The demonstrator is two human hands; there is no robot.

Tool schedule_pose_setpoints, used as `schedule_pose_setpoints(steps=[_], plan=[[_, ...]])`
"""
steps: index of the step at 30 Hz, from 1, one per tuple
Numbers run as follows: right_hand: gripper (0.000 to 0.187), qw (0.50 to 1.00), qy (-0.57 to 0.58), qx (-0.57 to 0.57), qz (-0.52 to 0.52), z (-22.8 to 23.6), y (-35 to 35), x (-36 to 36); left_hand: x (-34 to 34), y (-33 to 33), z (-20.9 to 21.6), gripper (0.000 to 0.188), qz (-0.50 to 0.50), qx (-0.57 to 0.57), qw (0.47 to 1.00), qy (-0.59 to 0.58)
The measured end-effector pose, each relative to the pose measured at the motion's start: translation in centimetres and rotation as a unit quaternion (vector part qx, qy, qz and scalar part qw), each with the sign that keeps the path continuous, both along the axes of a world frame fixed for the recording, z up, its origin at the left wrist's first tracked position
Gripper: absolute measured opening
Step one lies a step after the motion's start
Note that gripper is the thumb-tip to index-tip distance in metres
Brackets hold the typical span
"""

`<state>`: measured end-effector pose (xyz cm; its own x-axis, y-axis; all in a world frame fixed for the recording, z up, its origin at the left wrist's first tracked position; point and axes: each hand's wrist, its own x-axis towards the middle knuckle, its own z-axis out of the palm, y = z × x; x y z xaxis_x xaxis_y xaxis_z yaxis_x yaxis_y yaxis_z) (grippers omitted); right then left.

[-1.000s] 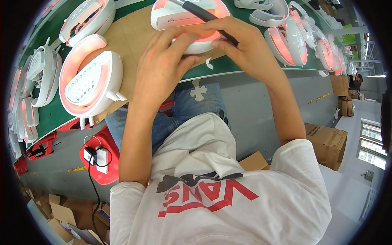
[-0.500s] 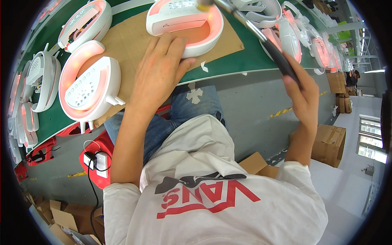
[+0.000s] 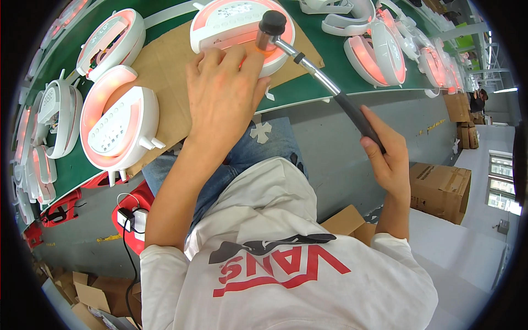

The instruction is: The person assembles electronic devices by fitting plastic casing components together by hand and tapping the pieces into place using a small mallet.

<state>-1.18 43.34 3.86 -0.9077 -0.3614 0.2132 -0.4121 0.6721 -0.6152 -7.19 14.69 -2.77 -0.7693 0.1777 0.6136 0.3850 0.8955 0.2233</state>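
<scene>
A white ring-shaped lamp housing (image 3: 242, 27), glowing pink inside, lies on a brown cardboard sheet (image 3: 170, 60). My left hand (image 3: 225, 91) grips its near rim, the fingers bent over it and the thumb apart at the right. My right hand (image 3: 388, 151) is closed around the black handle of a mallet (image 3: 324, 80). The mallet has a metal shaft, a black end and an amber end. Its head is over the right part of the housing; whether it touches is unclear. A similar lit housing (image 3: 148, 113) with prongs lies left of my left hand.
More white housings stand on the green table (image 3: 300, 96): an open one with wires (image 3: 118, 47) at the far left, and several at the right, including a lit one (image 3: 379, 55). A red stool (image 3: 132, 214) holds plugs and a cable. Cardboard boxes (image 3: 440, 190) stand on the floor.
The mallet head has come down toward the housing, and my right hand has moved lower and to the left. My left hand stays at the rim; the housing has shifted slightly left.
</scene>
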Motion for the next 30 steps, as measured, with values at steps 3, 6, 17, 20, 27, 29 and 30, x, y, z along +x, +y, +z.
schedule_pose_setpoints(steps=[3, 6, 17, 20, 27, 29, 30], plan=[[0.046, 1.000, 0.011, -0.003, -0.006, 0.3, 0.2, -0.1, 0.0, -0.1, -0.1, 0.037, 0.024, -0.024, 0.999, -0.029], [0.046, 0.999, 0.007, -0.026, -0.044, 1.6, 1.0, 0.4, 0.0, -0.1, 0.1, 0.036, -0.008, 0.009, 0.998, -0.055], [0.045, 1.000, -0.001, 0.000, -0.011, 0.7, 1.9, 1.5, 0.9, 0.0, 1.5, 0.040, 0.054, -0.055, 0.997, -0.015], [0.045, 1.000, -0.006, 0.017, -0.013, 1.1, 0.7, 1.5, -0.2, 0.4, 0.6, 0.036, 0.058, -0.024, 0.998, -0.020], [0.045, 0.999, 0.025, 0.024, -0.006, 2.6, 0.9, 1.4, -0.7, 0.7, 0.1, 0.028, 0.043, -0.023, 0.999, 0.005], [0.046, 0.998, 0.049, -0.019, -0.024, 2.9, 0.9, 1.7, -0.8, 0.6, -0.2, 0.029, 0.050, -0.048, 0.998, -0.003], [0.046, 0.998, 0.049, -0.018, -0.024, 3.0, 0.7, 2.0, -0.8, 0.5, -0.2, 0.031, 0.056, -0.075, 0.996, -0.009]])
